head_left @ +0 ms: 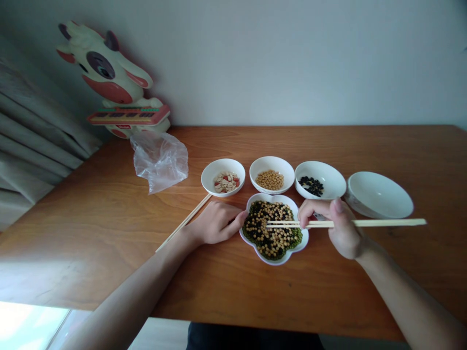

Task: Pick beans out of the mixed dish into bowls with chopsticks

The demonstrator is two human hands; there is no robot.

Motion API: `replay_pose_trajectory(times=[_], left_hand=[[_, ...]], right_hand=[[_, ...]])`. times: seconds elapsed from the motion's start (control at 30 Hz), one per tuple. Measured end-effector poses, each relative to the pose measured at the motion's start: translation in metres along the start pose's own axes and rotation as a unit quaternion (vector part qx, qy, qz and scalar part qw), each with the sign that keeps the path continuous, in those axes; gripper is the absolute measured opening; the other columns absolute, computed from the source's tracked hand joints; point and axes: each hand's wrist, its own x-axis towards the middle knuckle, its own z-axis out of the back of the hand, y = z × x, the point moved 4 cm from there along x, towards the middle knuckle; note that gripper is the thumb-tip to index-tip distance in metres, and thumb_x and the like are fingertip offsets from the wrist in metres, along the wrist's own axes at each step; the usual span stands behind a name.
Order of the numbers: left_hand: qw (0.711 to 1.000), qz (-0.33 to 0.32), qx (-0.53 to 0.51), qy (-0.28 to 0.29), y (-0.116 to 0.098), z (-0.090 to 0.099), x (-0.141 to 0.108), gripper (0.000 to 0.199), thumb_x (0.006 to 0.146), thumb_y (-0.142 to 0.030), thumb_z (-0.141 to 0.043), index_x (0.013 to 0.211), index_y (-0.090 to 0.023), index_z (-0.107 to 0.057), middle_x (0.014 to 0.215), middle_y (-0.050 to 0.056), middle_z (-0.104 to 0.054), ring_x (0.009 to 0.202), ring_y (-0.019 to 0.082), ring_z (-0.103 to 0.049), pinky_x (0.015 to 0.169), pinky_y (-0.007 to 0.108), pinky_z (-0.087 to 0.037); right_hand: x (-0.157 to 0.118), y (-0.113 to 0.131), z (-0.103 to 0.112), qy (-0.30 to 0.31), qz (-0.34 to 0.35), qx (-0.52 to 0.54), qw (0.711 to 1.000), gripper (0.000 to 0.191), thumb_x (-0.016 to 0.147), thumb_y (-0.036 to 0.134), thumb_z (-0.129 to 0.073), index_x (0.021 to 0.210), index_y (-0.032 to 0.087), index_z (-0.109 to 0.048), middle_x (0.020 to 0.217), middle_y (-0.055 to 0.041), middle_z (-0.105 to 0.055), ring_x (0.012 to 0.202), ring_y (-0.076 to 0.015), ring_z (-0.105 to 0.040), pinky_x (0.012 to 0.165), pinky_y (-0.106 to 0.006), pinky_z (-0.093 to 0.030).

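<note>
A white flower-shaped dish (279, 263) holds mixed yellow soybeans, black beans and small green beans. My left hand (218, 222) grips the dish at its left rim, thumb at the edge and the other fingers partly hidden. In my right hand (345, 232) is a pair of pale wooden chopsticks (386, 222), held almost level. Their tips are close together over the middle of the beans; whether a bean sits between them is too small to tell. Behind the dish, a white bowl (333, 183) contains some black beans, and another bowl (256, 167) contains soybeans.
At the left of the row, a bowl (207, 179) holds pale flat seeds and reddish pieces. A fourth white bowl (381, 194) stands at the right. More chopsticks (193, 213) lie beside my left forearm. A clear plastic bag (160, 158) and a cow-shaped toy keyboard (127, 116) are back left.
</note>
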Motion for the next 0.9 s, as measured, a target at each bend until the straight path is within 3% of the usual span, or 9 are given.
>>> replay_pose_trajectory(times=[0.17,0.3,0.5,0.63,0.77,0.9], left_hand=[[1.0,-0.003,0.001,0.0,-0.001,0.001,0.0,0.048,0.114,-0.036,-0.031,0.075,-0.018,-0.052,0.074,0.003,-0.063,0.062,0.013,-0.05,0.067,0.029,-0.037],[1.0,-0.002,0.001,0.008,-0.002,0.002,0.0,0.047,0.114,-0.035,-0.03,0.076,-0.018,-0.05,0.073,0.003,-0.062,0.062,0.014,-0.049,0.066,0.029,-0.036],[1.0,0.006,0.002,0.01,-0.002,0.002,0.001,0.046,0.114,-0.035,-0.03,0.075,-0.019,-0.048,0.073,0.002,-0.061,0.062,0.014,-0.047,0.066,0.03,-0.035],[1.0,0.017,-0.001,0.014,-0.002,0.002,0.001,0.046,0.114,-0.036,-0.031,0.075,-0.018,-0.048,0.072,0.001,-0.06,0.06,0.013,-0.046,0.065,0.03,-0.035],[1.0,0.018,-0.001,0.015,-0.001,0.001,0.0,0.046,0.114,-0.036,-0.031,0.075,-0.018,-0.048,0.074,0.002,-0.062,0.063,0.013,-0.049,0.067,0.029,-0.037],[1.0,0.021,0.004,0.018,0.002,0.0,-0.002,0.046,0.114,-0.037,-0.031,0.076,-0.019,-0.048,0.074,0.002,-0.062,0.063,0.013,-0.051,0.069,0.029,-0.038]], right_hand=[[-0.002,0.001,0.013,-0.023,-0.026,0.031,0.999,0.082,0.106,0.073,-0.016,0.076,0.024,-0.073,0.072,-0.007,-0.067,0.069,-0.0241,-0.061,0.066,-0.039,-0.045],[-0.003,0.004,0.026,-0.053,-0.05,0.063,0.995,0.086,0.104,0.077,-0.016,0.064,0.024,-0.07,0.057,-0.0059,-0.058,0.056,-0.0215,-0.054,0.057,-0.037,-0.04],[-0.002,0.01,0.014,0.004,-0.078,0.047,0.996,0.083,0.107,0.072,-0.02,0.064,0.02,-0.068,0.053,-0.003,-0.056,0.047,-0.0162,-0.05,0.05,-0.033,-0.036],[-0.001,0.015,0.012,-0.033,-0.055,0.032,0.997,0.08,0.109,0.07,-0.023,0.065,0.021,-0.068,0.046,-0.0007,-0.049,0.044,-0.0149,-0.047,0.049,-0.033,-0.036],[0.002,0.018,0.018,-0.078,-0.06,0.085,0.991,0.066,0.111,0.061,-0.037,0.07,0.021,-0.07,0.055,-0.0023,-0.06,0.052,-0.0164,-0.056,0.051,-0.031,-0.041],[0.006,0.021,0.022,-0.052,-0.091,0.077,0.991,0.042,0.103,0.049,-0.067,0.072,0.021,-0.066,0.063,-0.0003,-0.065,0.059,-0.0139,-0.058,0.056,-0.027,-0.044]])
